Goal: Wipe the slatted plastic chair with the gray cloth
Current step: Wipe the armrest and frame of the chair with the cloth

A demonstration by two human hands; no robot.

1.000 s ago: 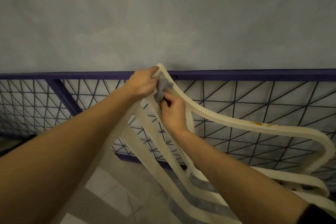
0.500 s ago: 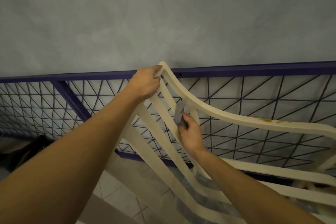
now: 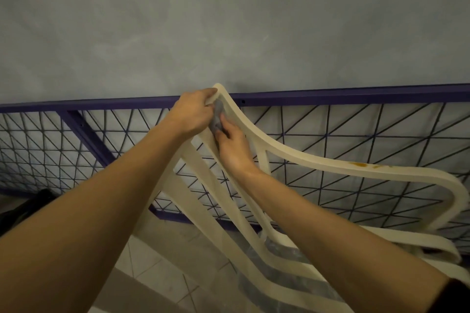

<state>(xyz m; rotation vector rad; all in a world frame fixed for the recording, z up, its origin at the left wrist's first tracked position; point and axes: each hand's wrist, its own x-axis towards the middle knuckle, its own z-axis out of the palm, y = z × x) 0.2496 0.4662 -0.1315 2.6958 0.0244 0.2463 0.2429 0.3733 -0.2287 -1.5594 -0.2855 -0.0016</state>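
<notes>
Nearest the viewer, two bare forearms reach forward over pale floor tiles [image 3: 152,269]. A dark cuff [image 3: 455,295] shows on the right arm. The slatted plastic chair [image 3: 305,160], cream in colour, stands tilted, and its back slats run diagonally up to a peaked top corner. The right hand [image 3: 234,147] has its fingers curled on the gray cloth [image 3: 217,115], pinching it against a slat just under that corner. The left hand [image 3: 193,112] grips the corner itself with its fingers wrapped over the edge, touching the cloth. An orange-brown stain [image 3: 361,164] marks the chair's top rail further right. Behind the chair runs a purple-framed mesh railing [image 3: 330,94], and beyond it a grey wall [image 3: 229,20].
</notes>
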